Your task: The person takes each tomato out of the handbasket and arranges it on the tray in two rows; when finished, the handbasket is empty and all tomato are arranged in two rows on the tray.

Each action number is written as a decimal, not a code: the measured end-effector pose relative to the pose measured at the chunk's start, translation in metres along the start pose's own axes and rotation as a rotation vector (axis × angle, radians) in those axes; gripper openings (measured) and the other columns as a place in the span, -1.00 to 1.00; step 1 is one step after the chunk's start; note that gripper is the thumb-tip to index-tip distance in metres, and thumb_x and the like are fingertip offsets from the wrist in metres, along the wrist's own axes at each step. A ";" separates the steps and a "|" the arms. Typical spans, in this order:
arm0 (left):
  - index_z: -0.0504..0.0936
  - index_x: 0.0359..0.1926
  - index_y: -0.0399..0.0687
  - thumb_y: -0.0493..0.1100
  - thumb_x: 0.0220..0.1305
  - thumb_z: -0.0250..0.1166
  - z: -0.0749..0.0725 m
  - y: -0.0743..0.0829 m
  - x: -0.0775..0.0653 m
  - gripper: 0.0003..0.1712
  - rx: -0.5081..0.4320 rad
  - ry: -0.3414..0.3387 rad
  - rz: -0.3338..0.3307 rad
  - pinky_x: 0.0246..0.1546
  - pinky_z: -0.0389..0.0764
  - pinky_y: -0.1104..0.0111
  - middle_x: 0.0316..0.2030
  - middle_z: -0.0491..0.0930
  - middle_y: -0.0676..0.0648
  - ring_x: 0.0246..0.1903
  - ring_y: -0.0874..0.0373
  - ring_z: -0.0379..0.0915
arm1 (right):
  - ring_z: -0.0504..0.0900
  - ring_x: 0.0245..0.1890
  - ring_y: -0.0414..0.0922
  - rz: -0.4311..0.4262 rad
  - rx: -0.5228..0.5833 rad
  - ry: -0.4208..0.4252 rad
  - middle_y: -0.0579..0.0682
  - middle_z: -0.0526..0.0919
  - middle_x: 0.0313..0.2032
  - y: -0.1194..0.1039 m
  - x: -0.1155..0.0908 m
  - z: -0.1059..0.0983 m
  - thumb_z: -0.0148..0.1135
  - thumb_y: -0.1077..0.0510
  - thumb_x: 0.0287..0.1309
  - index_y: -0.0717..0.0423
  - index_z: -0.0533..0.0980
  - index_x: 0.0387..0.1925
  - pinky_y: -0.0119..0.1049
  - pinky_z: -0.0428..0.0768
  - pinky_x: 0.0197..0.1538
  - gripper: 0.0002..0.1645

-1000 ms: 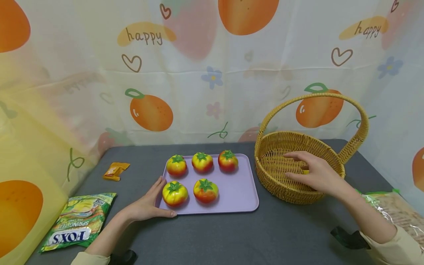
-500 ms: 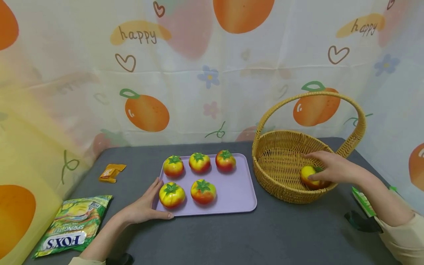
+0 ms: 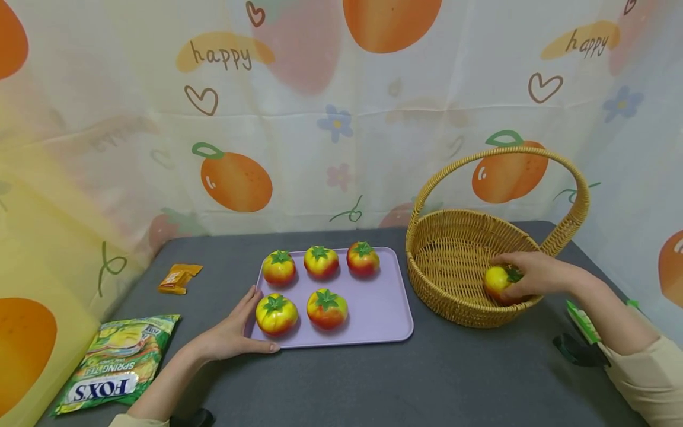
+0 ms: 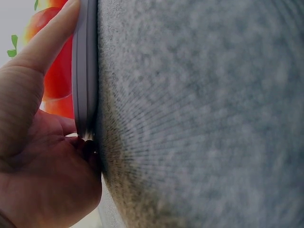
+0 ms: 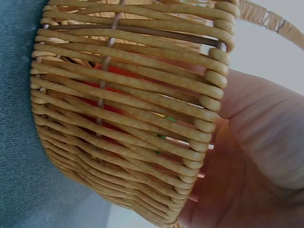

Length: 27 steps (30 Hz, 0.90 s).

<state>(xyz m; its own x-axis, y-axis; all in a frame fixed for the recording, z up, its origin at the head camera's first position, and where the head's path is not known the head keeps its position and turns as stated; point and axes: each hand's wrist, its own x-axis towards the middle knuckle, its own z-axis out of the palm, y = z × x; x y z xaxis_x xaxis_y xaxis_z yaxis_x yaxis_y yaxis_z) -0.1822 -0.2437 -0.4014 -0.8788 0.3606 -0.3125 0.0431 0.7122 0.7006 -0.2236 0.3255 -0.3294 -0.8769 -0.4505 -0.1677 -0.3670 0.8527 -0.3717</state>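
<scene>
In the head view my right hand (image 3: 544,274) reaches over the right rim of a wicker basket (image 3: 440,299). Its thumb and fingers go around a red-and-yellow tomato (image 3: 495,279) with a green leafy top, low inside the basket. The basket's wall covers most of that tomato in the right wrist view. At the near left corner of a lilac tray (image 3: 381,314) rests my left hand (image 3: 235,335), thumb along the front edge and fingers along the left side. Several similar tomatoes (image 3: 327,309) stand on the tray in two rows, leafy tops up.
A green FOX'S Spring Tea bag (image 3: 117,362) lies at the left edge of the dark table (image 3: 368,385), with a small orange packet (image 3: 180,279) behind it. Part of a green-edged package (image 3: 583,320) shows beneath my right forearm. The basket's tall handle (image 3: 509,153) arches above its bowl.
My right hand has moved right and down inside the basket and closed around the tomato there. The left hand stays at the tray's corner. The view has shifted slightly.
</scene>
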 end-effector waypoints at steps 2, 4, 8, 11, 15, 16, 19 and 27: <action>-0.29 0.54 -0.17 0.17 0.03 0.47 0.000 0.000 0.000 0.37 0.000 -0.001 0.003 0.22 -0.18 -0.40 0.49 -0.51 -0.34 0.41 -0.45 -0.44 | 0.48 0.02 0.21 -0.004 -0.001 0.001 0.37 0.49 0.11 0.001 0.001 0.002 0.46 -0.03 -0.02 0.35 0.40 0.23 -0.04 0.49 -0.11 -0.14; -0.29 0.54 -0.17 0.17 0.04 0.47 0.000 0.000 0.000 0.37 -0.003 -0.001 0.005 0.22 -0.19 -0.40 0.48 -0.51 -0.34 0.41 -0.45 -0.44 | 0.49 -0.02 0.16 -0.016 -0.005 0.008 0.34 0.51 0.09 0.001 0.001 0.003 0.47 -0.03 -0.04 0.35 0.41 0.22 -0.08 0.48 -0.14 -0.15; -0.29 0.54 -0.17 0.16 0.04 0.47 0.000 -0.001 0.000 0.36 -0.013 -0.003 0.005 0.23 -0.20 -0.40 0.48 -0.52 -0.34 0.40 -0.45 -0.46 | 0.51 -0.06 0.09 -0.043 -0.018 0.040 0.29 0.55 0.06 -0.001 0.002 0.007 0.47 -0.01 -0.04 0.34 0.44 0.20 -0.13 0.47 -0.17 -0.19; -0.29 0.54 -0.17 0.15 0.04 0.47 0.000 -0.002 0.000 0.36 -0.019 -0.008 0.001 0.22 -0.20 -0.40 0.48 -0.53 -0.34 0.40 -0.45 -0.46 | 0.53 -0.08 0.06 -0.060 -0.024 0.072 0.25 0.57 0.04 -0.004 0.002 0.009 0.47 -0.03 -0.03 0.32 0.45 0.19 -0.14 0.48 -0.19 -0.19; -0.29 0.54 -0.16 0.16 0.04 0.47 0.001 -0.003 0.000 0.36 -0.012 -0.006 -0.002 0.22 -0.19 -0.41 0.49 -0.52 -0.33 0.40 -0.45 -0.44 | 0.54 -0.10 0.03 -0.083 -0.019 0.125 0.19 0.58 0.02 -0.010 0.003 0.012 0.47 -0.06 -0.01 0.29 0.45 0.20 -0.15 0.49 -0.20 -0.19; -0.29 0.54 -0.15 0.17 0.04 0.47 0.001 -0.003 0.000 0.36 -0.011 -0.006 -0.002 0.22 -0.19 -0.41 0.49 -0.51 -0.33 0.40 -0.45 -0.44 | 0.54 -0.10 0.03 -0.092 -0.014 0.140 0.19 0.59 0.02 -0.012 0.003 0.013 0.47 -0.05 -0.01 0.29 0.45 0.20 -0.15 0.50 -0.20 -0.19; -0.29 0.54 -0.14 0.17 0.04 0.47 0.001 -0.003 0.001 0.36 -0.013 -0.007 -0.006 0.22 -0.19 -0.40 0.49 -0.52 -0.32 0.41 -0.44 -0.44 | 0.56 -0.11 0.03 -0.102 -0.017 0.187 0.15 0.60 0.00 -0.018 0.005 0.016 0.47 -0.08 0.01 0.25 0.45 0.20 -0.15 0.51 -0.21 -0.20; -0.30 0.54 -0.12 0.18 0.04 0.46 0.000 -0.002 0.001 0.37 -0.018 -0.007 -0.011 0.23 -0.21 -0.39 0.49 -0.53 -0.31 0.41 -0.44 -0.46 | 0.57 0.00 0.12 -0.111 0.069 0.279 0.19 0.57 0.07 -0.043 0.010 0.020 0.46 -0.11 0.04 0.23 0.37 0.29 -0.07 0.54 -0.15 -0.12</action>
<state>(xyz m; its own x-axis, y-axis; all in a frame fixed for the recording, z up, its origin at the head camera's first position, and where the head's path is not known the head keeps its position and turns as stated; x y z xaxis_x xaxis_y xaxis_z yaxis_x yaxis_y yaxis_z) -0.1830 -0.2450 -0.4030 -0.8759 0.3566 -0.3249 0.0247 0.7057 0.7081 -0.2101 0.2795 -0.3332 -0.8877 -0.4415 0.1310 -0.4515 0.7783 -0.4364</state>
